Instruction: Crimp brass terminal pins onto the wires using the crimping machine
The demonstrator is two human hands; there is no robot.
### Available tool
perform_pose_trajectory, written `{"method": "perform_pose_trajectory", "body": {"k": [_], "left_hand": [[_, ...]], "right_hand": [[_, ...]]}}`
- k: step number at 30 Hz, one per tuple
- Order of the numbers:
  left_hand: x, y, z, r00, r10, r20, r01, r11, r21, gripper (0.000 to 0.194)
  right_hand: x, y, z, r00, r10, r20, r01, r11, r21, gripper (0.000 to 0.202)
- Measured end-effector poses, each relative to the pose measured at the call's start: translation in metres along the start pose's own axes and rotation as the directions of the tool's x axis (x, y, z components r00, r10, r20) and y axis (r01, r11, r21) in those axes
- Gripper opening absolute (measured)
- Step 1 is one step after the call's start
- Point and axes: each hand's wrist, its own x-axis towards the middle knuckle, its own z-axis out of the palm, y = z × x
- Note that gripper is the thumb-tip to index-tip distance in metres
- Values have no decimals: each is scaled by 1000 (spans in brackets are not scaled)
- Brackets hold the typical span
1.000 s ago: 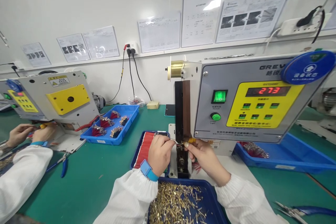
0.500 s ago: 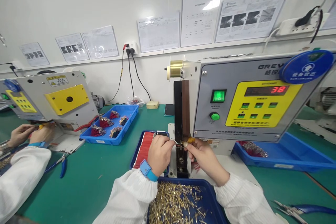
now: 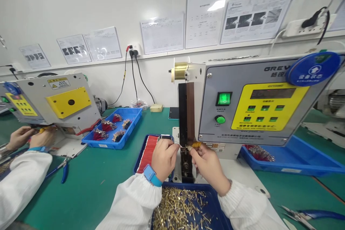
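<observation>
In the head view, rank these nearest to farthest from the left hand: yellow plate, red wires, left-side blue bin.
1. Red wires: just left of the left hand.
2. Left-side blue bin: farther left.
3. Yellow plate: beyond the bin, on the left-side machine.

Left hand (image 3: 165, 156): pinching thin wire (image 3: 177, 144)
Right hand (image 3: 208, 161): fingertips at machine (image 3: 207, 115)
Near tray (image 3: 219, 206): gold-coloured pieces (image 3: 175, 208)
Pliers (image 3: 302, 215): near right, on table (image 3: 88, 183)
</observation>
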Motion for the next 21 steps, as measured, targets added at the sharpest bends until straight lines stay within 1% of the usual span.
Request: {"method": "perform_pose_trajectory", "body": {"k": [4,10,16,21], "left_hand": [[0,0,0,1000,-1,7,1,1000,3,21],[0,0,0,1000,6,6,-6,1000,-10,20],[0,-1,1,1000,10,8,-10,1000,-2,21],[1,-1,0,1000,16,13,-16,1000,0,21]], "right_hand": [[-3,-1,1,999,-45,-20,43,996,-84,32],[-3,0,2,998,-54,-41,50,994,-96,36],[-3,2,1,997,-72,-34,68,991,-114,32],[-4,0,4,997,-73,-38,69,992,-108,33]]}}
